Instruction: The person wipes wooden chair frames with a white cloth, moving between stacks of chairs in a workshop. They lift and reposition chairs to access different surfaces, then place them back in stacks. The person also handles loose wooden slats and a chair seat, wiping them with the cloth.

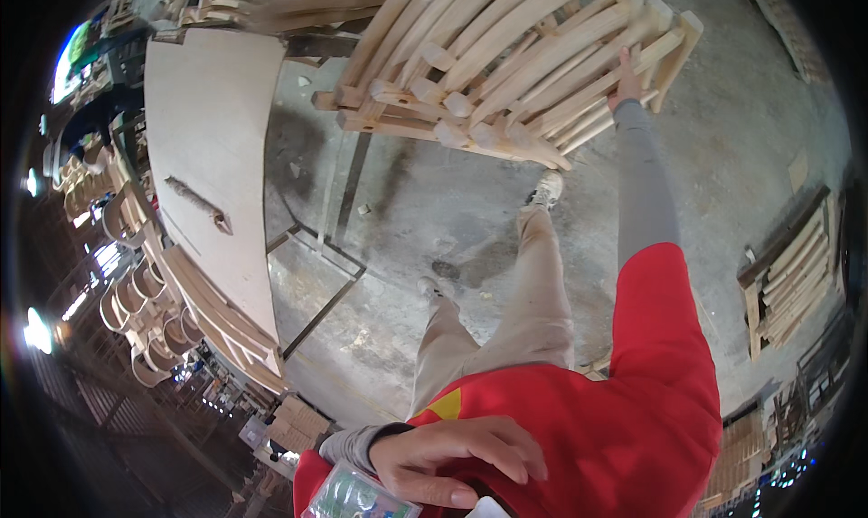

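My right arm reaches forward to a stack of curved, pale wooden chair-like frames (506, 61), leaning on the floor ahead. My right hand (626, 82) grips a wooden piece at the stack's right side; part of the grip is hidden behind the wood. Close to my red shirt, my left hand (461, 459) is bent in with its fingers loosely curved and apart, and nothing shows in it. Below that hand lie a clear plastic pouch (357, 497) and the edge of a white object (489, 508), too cut off to name.
A pale board table (208, 111) stands at the left, with a dark narrow stick-like tool (197, 203) on it. Curved wooden parts (149, 324) are stacked beyond. At right, more slatted wooden pieces (797, 274) lie on the concrete floor (389, 211).
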